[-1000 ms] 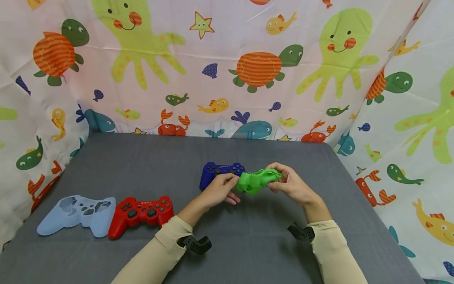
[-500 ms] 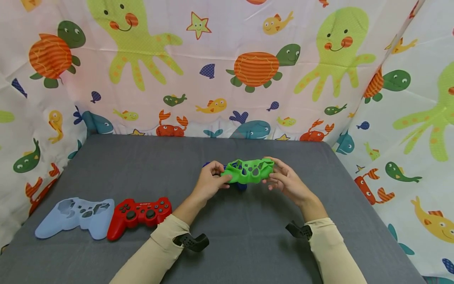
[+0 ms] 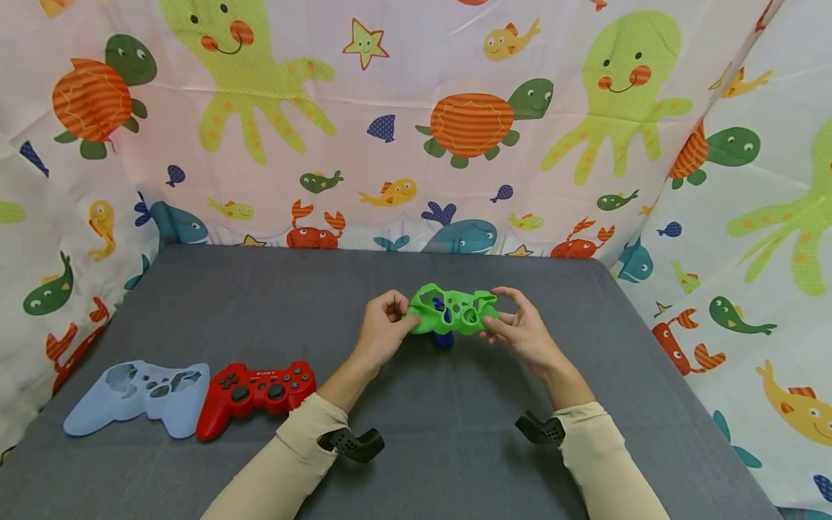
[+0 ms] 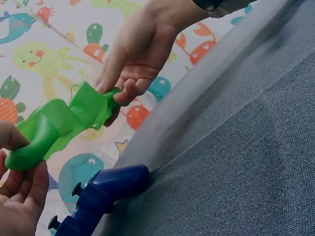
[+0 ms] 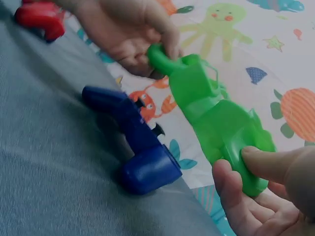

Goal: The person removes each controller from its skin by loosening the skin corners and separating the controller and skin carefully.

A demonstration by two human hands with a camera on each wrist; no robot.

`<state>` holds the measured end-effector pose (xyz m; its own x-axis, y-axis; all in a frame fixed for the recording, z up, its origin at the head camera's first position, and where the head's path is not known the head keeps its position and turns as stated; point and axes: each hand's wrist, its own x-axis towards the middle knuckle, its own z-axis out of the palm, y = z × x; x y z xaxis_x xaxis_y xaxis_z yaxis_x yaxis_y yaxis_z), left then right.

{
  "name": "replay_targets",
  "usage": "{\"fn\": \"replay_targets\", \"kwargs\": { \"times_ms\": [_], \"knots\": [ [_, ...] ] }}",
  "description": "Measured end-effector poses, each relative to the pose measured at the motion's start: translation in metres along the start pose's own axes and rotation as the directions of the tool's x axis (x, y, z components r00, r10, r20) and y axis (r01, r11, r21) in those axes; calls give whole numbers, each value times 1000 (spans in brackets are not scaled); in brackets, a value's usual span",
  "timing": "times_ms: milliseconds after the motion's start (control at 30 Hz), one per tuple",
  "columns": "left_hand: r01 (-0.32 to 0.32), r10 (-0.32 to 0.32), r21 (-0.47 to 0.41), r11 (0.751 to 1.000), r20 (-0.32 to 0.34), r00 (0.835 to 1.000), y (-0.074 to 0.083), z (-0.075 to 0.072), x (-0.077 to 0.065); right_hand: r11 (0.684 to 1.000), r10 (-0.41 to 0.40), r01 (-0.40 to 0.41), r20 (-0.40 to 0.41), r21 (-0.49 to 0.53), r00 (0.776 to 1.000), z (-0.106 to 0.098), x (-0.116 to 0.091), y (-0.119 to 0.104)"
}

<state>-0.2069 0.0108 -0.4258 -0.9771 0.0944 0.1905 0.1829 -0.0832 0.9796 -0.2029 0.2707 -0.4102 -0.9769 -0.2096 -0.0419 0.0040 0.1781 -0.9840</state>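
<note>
A soft green controller skin (image 3: pixel 455 310) with cut-out holes is stretched between both hands, held up off the table. My left hand (image 3: pixel 382 328) pinches its left grip end between thumb and fingers. At the other end, my right hand (image 3: pixel 523 332) pinches the right grip, thumb on the near side. Beneath and behind the skin lies a blue game controller (image 5: pixel 138 142) on the grey cloth, its thumbsticks showing in both wrist views. From the head view most of that controller is hidden by the skin, with bits showing through the holes.
On the table's left side a red game controller (image 3: pixel 256 393) lies beside a pale blue controller skin (image 3: pixel 143 397), their edges meeting. A curtain (image 3: pixel 403 144) printed with sea animals hangs along the table's back and sides.
The bunched green skin has been spread out and turned so its holed face shows. My left hand has shifted to take its left end, and the skin now covers more of the blue controller.
</note>
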Motion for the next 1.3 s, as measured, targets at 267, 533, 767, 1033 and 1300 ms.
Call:
{"fn": "replay_targets", "kwargs": {
  "times_ms": [267, 533, 767, 1033, 1300],
  "knots": [
    [-10, 8, 43, 999, 29, 1000, -4, -2, 1, 976, -101, 89, -49, -199, 994, 4, 2, 4],
    [53, -64, 99, 994, 109, 992, -1, -6, 0, 971, -212, 216, 50, -98, 976, -3, 1, 5],
    [49, -74, 119, 992, 218, 973, 1, -10, 1, 981, -154, 169, 144, -97, 978, -6, -4, -2],
    [110, -144, 140, 984, 264, 954, 4, -13, 3, 987, -135, 147, 156, -64, 978, -7, -4, -6],
    [150, -183, 162, 975, 218, 959, 6, -12, 2, 985, -152, 163, 146, -63, 977, -6, -5, -6]
  ]
}}
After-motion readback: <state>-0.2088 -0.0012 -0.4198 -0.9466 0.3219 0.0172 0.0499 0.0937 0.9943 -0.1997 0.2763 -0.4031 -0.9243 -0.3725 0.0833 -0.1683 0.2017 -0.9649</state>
